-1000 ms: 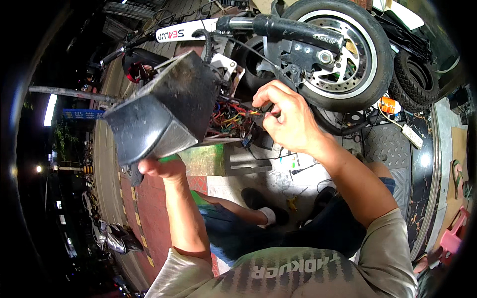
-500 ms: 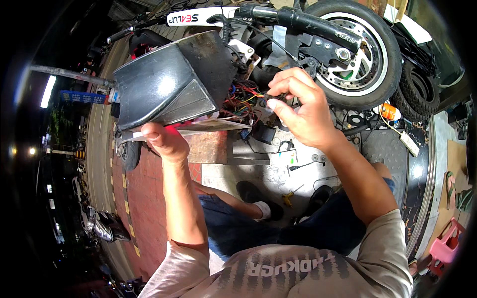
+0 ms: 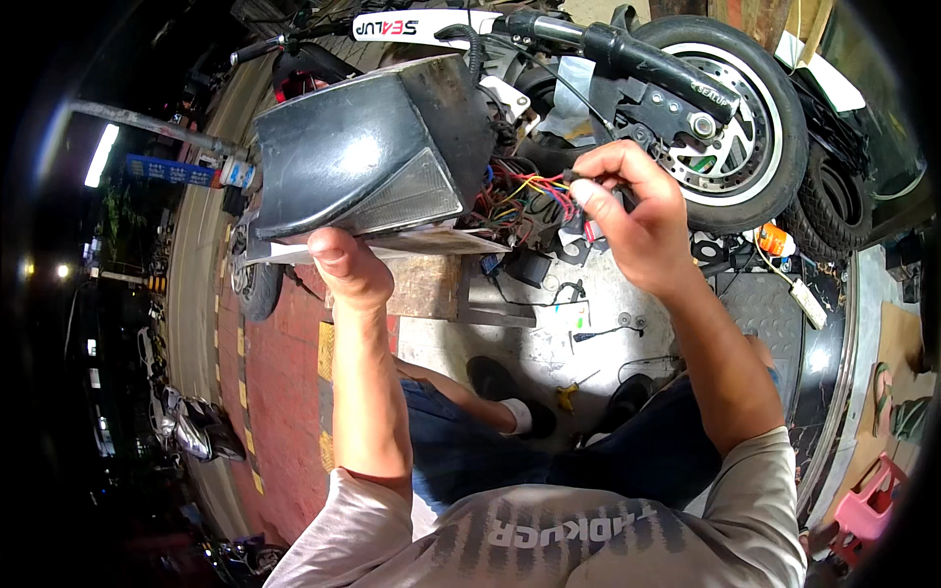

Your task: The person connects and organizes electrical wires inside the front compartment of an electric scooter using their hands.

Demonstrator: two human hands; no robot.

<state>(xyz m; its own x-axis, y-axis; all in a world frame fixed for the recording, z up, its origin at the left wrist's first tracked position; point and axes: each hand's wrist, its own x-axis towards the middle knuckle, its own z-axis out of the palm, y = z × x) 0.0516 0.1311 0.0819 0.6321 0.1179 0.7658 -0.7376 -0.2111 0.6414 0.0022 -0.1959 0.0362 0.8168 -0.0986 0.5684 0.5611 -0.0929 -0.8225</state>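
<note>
A black glossy casing with a clear triangular lens [image 3: 402, 196] is tilted up on the left side of the work. My left hand [image 3: 351, 272] holds its near lower edge, thumb on top, the other fingers hidden beneath. From the casing's right side runs a bundle of red, yellow and blue wires [image 3: 534, 184]. My right hand [image 3: 637, 220] pinches a small black wire connector [image 3: 571, 176] at the bundle's end between thumb and forefinger. Under the casing a pale flat panel [image 3: 446, 241] sticks out to the right.
Behind lies a scooter with a white stem [image 3: 426, 25] and a front wheel [image 3: 792, 127]. A wooden block [image 3: 421, 289] stands below the casing. Cables, a yellow-handled tool [image 3: 566, 396] and my shoes are on the floor. An orange-and-white bottle [image 3: 774, 241] and a power strip [image 3: 809, 306] lie right.
My right hand has drawn the connector and wires slightly right, away from the casing. The red glow by my left thumb is no longer seen. The whole view has shifted a little.
</note>
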